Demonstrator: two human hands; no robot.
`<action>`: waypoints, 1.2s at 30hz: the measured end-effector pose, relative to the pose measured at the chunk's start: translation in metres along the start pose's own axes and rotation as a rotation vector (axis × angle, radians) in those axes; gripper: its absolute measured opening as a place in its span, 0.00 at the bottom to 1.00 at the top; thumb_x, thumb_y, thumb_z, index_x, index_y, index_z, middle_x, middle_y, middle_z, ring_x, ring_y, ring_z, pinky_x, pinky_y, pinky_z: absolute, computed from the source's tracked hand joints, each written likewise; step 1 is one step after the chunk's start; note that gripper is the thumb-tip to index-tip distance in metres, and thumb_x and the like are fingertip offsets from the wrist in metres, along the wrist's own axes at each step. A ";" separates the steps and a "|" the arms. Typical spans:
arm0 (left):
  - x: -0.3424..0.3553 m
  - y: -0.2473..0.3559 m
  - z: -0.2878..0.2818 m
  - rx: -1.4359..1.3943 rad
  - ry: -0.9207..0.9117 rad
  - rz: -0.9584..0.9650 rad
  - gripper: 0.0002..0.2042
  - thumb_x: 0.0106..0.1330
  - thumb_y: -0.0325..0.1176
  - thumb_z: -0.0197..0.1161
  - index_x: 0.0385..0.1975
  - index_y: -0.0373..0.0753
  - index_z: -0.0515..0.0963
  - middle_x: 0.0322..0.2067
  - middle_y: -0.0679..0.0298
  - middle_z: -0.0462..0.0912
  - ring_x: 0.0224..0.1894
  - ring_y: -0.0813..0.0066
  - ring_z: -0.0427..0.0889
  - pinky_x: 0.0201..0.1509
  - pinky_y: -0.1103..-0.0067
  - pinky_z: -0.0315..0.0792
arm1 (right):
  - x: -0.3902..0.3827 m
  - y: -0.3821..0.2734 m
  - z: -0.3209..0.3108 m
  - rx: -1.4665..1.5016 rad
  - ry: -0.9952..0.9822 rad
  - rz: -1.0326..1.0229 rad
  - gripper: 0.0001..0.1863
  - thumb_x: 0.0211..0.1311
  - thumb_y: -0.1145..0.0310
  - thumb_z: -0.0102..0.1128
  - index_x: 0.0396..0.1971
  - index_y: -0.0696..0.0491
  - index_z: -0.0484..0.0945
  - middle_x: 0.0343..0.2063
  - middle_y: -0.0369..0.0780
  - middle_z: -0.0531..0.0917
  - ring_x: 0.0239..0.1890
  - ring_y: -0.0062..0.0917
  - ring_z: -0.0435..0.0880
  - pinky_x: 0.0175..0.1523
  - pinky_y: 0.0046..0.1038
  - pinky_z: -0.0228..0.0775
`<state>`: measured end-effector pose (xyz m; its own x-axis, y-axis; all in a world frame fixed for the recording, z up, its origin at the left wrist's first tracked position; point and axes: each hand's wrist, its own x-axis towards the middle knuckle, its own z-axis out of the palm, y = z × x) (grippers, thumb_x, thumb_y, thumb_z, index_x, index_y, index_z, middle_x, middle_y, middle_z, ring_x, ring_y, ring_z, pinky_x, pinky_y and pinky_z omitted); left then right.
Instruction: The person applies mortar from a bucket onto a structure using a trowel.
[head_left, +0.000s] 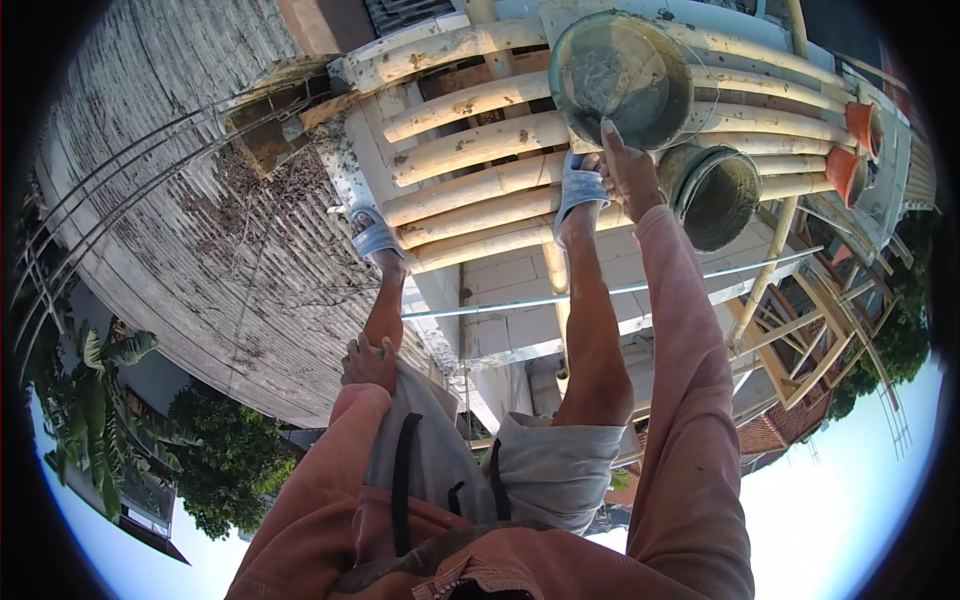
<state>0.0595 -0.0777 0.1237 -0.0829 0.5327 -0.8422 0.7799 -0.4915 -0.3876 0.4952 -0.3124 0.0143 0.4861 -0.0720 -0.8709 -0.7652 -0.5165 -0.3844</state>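
My right hand (pixel 632 178) reaches down to the near edge of a large round bucket (pixel 575 75) with wet grey mortar (pixel 620 75) in it. Its fingers are closed round the pale handle of what looks like a trowel, the index finger stretched along it; the blade is hard to make out against the mortar. My left hand (pixel 368 362) lies on my left knee, fingers apart and holding nothing. Beside the right hand, a stack of dark buckets (pixel 722 200) lies tilted with its mouth toward me.
Bamboo poles (pixel 480 185) form a platform with gaps under my sandals. Corrugated roofing (pixel 200 200) slopes away on the left, with bent steel rods (pixel 160 165) over it. Orange buckets (pixel 846 175) stand far right. A thin pale pipe (pixel 610 290) crosses below the platform, beside a block wall.
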 end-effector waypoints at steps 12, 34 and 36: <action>0.005 -0.001 0.002 -0.003 0.021 0.000 0.32 0.74 0.57 0.49 0.69 0.40 0.68 0.67 0.48 0.70 0.65 0.42 0.73 0.68 0.57 0.71 | -0.017 0.047 0.019 0.340 0.011 -0.179 0.30 0.73 0.40 0.56 0.30 0.56 0.79 0.16 0.32 0.73 0.14 0.15 0.67 0.18 0.20 0.57; 0.016 -0.037 0.016 -0.044 0.019 0.024 0.31 0.74 0.58 0.48 0.69 0.43 0.69 0.68 0.53 0.68 0.66 0.49 0.73 0.66 0.57 0.72 | -0.137 0.055 0.004 0.049 0.095 -0.371 0.23 0.78 0.47 0.53 0.32 0.54 0.74 0.16 0.32 0.71 0.13 0.14 0.68 0.17 0.19 0.56; 0.017 -0.045 0.013 -0.052 0.002 0.033 0.32 0.74 0.58 0.48 0.69 0.42 0.68 0.68 0.52 0.68 0.66 0.48 0.73 0.67 0.56 0.72 | -0.157 0.069 0.024 0.001 0.011 -0.363 0.23 0.78 0.47 0.53 0.34 0.55 0.75 0.16 0.31 0.71 0.14 0.13 0.68 0.18 0.19 0.56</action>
<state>0.0152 -0.0557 0.1221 -0.0552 0.5179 -0.8536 0.8131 -0.4729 -0.3395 0.3560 -0.3162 0.1176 0.7308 0.1073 -0.6741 -0.5422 -0.5087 -0.6687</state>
